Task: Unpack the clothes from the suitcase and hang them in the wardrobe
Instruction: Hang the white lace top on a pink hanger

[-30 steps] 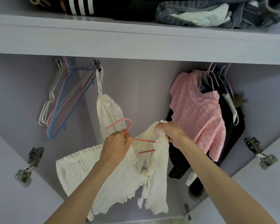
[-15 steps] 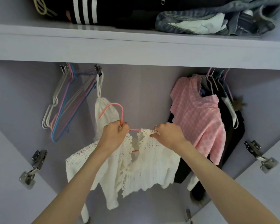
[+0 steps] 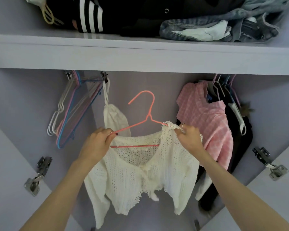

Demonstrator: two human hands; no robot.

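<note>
Left hand (image 3: 97, 144) pinching thin pink wire hanger (image 3: 140, 120), right hand (image 3: 188, 139) gripping lacy white knit cardigan (image 3: 140, 177), checked pink top (image 3: 207, 124) at 3 o'clock

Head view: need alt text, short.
Two hands hold a white knit cardigan on a pink hanger inside an open wardrobe: the left hand grips the hanger's left arm, the right hand pinches the cardigan's shoulder. Empty hangers hang left, a pink checked top right.
</note>
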